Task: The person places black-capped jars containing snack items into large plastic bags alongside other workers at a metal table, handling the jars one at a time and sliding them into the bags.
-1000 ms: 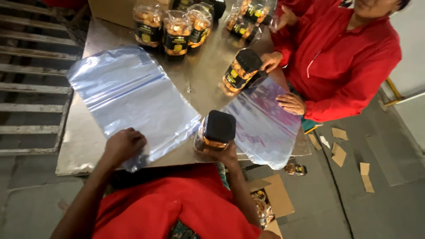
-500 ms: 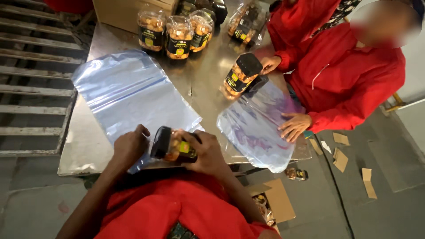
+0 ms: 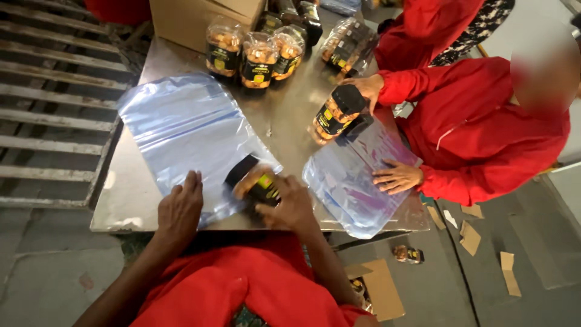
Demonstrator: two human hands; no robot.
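Two clear plastic bags [image 3: 181, 130], one black-lidded round jar [image 3: 254, 181] gripped by right hand [image 3: 290, 203], left hand [image 3: 180, 209] flat, fingers spread, on steel table [image 3: 284, 115].

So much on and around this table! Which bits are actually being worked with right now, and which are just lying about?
In use:
- black-lidded jar, lying on its side in the right hand
- stack of clear plastic bags, pressed flat by the left hand

Lying about:
- three upright jars at the table's far end
- cardboard box behind them
- cardboard scraps on the floor
- small jar on the floor
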